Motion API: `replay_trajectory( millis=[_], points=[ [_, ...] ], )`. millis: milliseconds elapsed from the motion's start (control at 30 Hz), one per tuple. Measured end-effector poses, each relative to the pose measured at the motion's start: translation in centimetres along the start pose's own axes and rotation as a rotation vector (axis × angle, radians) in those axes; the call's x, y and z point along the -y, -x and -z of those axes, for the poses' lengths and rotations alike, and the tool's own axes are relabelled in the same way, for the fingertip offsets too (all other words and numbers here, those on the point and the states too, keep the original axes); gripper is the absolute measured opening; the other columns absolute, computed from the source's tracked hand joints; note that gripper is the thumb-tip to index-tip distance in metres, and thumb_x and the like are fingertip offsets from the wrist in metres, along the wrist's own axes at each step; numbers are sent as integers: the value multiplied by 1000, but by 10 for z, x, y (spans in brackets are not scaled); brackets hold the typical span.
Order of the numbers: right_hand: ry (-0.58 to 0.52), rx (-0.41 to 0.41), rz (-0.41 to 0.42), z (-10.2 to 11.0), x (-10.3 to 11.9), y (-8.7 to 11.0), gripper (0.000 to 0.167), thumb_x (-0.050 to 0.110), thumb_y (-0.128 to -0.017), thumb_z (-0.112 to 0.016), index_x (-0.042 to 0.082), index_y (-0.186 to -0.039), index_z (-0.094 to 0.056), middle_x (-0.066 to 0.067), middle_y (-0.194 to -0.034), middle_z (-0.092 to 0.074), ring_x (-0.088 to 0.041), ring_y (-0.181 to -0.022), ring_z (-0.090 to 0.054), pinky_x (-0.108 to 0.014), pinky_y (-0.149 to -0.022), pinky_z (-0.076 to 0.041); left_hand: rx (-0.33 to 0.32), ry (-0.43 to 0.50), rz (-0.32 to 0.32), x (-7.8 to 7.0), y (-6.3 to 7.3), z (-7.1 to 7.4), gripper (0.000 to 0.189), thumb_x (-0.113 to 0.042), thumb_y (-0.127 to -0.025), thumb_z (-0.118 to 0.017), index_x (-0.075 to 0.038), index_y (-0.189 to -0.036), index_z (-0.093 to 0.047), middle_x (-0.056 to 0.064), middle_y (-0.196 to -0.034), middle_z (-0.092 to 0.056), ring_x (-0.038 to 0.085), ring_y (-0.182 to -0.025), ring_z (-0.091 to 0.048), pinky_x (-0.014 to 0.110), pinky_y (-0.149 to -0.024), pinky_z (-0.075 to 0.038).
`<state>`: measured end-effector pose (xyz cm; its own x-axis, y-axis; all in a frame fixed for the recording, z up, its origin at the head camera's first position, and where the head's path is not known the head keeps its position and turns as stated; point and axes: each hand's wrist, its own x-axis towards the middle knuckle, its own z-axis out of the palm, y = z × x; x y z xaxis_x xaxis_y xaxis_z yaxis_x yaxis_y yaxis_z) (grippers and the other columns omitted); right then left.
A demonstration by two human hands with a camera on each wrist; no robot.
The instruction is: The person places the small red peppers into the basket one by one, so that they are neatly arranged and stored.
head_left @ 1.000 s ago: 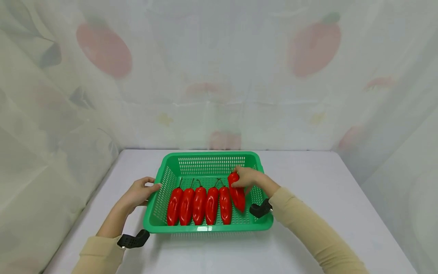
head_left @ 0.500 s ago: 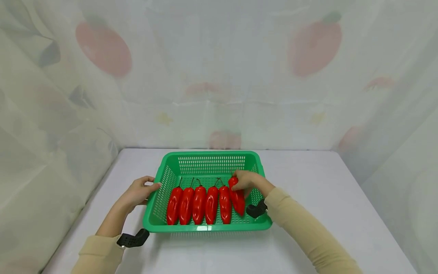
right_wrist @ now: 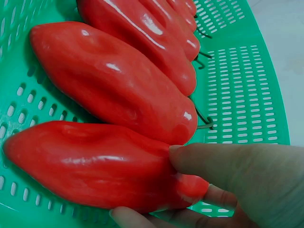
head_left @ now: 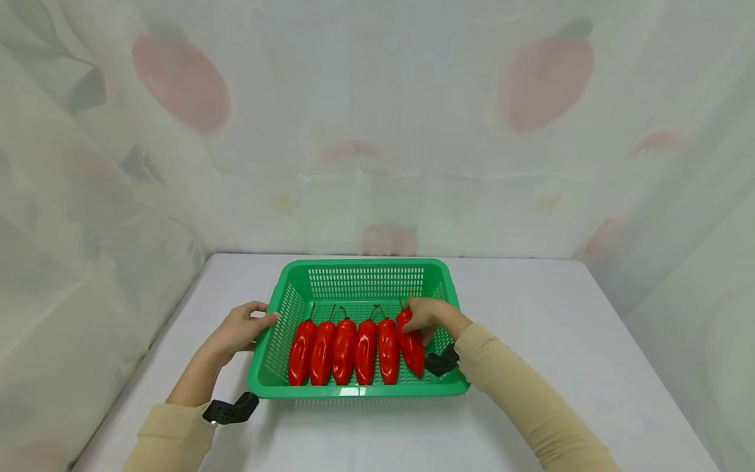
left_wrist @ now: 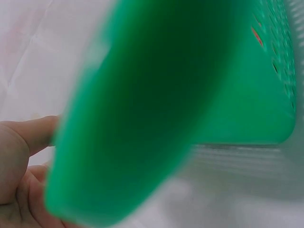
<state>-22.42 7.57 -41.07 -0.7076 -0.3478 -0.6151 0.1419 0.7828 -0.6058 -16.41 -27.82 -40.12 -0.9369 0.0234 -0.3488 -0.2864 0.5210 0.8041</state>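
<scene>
A green perforated plastic basket stands on the table with several glossy red peppers lying side by side in it, stems pointing to the far side. At the right end of the row, my right hand grips the last red pepper near its stem end. The right wrist view shows thumb and fingers around that pepper, which lies on the basket floor beside its neighbour. My left hand holds the basket's left rim, thumb on top; its fingers are partly hidden by the rim.
A white table carries the basket. Pale fabric sheets with faded fruit prints hang behind and on both sides. Inside the basket, a strip of slotted floor shows beyond the stems.
My right hand has lowered the last pepper toward the near side of the basket, into line with the row. My left hand stays on the rim.
</scene>
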Motion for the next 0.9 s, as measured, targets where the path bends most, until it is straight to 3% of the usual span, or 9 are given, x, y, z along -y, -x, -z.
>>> replay_trajectory(
  millis=[267,700,900],
  points=[
    [23,-11,2,-1,-2,-1,57,12,-87,-62,-1,-135,-34,-17,-112,-52,-26,-87,-63,-37,-61,-56,4,5,-2,1,-1,0,50,-32,-92,-54,3,-125,-38,19,-99,-65,19,-74,-66,39,-67,-56],
    [67,-7,5,-3,-3,0,56,13,-87,-63,-5,-132,-36,-15,-104,-55,-21,-79,-65,-34,-62,-56,7,-6,-1,0,-2,1,52,-32,-92,-54,3,-126,-37,19,-100,-65,19,-74,-66,39,-68,-56],
    [114,0,2,-3,-3,1,45,14,-87,-62,-5,-123,-44,-12,-94,-58,-21,-72,-66,-34,-63,-56,6,-8,4,0,-1,1,53,-33,-92,-54,3,-126,-38,19,-101,-64,19,-75,-66,39,-68,-56]
  ],
)
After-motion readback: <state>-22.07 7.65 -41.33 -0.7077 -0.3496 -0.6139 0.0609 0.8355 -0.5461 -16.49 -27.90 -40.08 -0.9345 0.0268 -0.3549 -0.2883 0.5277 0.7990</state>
